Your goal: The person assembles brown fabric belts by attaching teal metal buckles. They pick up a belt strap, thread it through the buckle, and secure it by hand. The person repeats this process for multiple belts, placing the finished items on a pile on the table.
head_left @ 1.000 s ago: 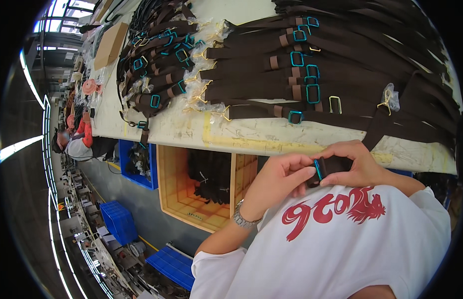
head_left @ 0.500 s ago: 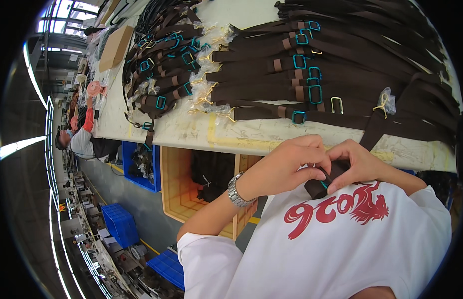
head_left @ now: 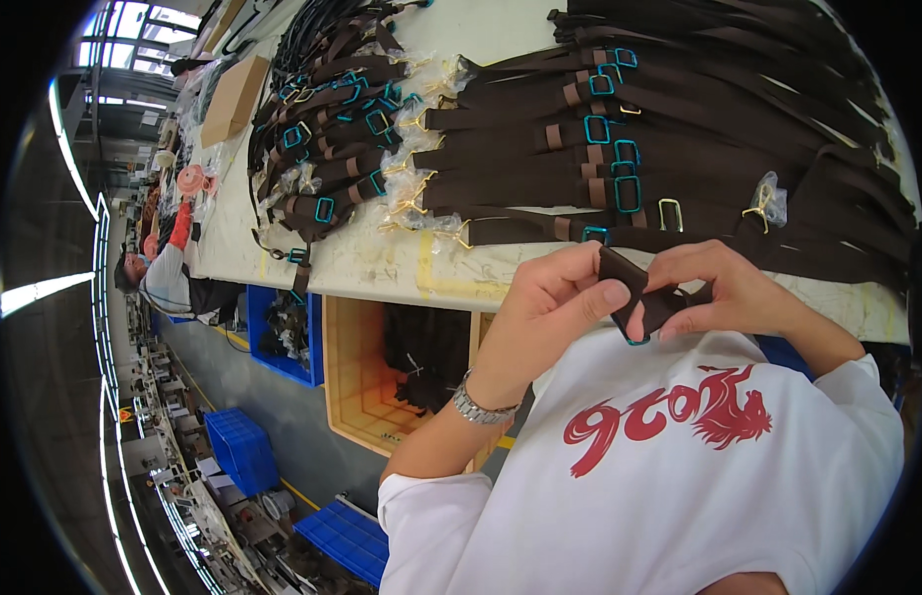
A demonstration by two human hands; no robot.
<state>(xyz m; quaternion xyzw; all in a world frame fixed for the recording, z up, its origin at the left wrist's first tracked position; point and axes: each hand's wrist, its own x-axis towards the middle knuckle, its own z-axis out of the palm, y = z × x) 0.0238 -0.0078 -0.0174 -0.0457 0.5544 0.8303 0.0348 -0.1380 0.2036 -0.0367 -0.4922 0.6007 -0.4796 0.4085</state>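
Between my hands, at the near edge of the table, is a dark brown strap (head_left: 625, 270) bent into a loop. The teal edge of a buckle (head_left: 635, 342) shows at its lower side. My left hand (head_left: 558, 309), with a metal watch on the wrist, pinches the strap between thumb and fingers. Closed on the other part of the strap, my right hand (head_left: 724, 288) has its fingertips close to the buckle. Most of the buckle is hidden by the strap and fingers. Past my right hand, a strap with a plastic-wrapped gold hook (head_left: 758, 210) lies on the table.
Many brown straps (head_left: 699, 129) with teal buckles and wrapped gold hooks cover the table (head_left: 362, 263). A second pile of straps (head_left: 332, 129) lies to the left. Below stand a wooden crate (head_left: 347, 397) and a blue bin (head_left: 258, 332). Another person (head_left: 169, 268) works farther left.
Both hands have risen slightly toward the table and drawn a little apart. The strap, earlier mostly covered by my fingers, now stands up in view between them.
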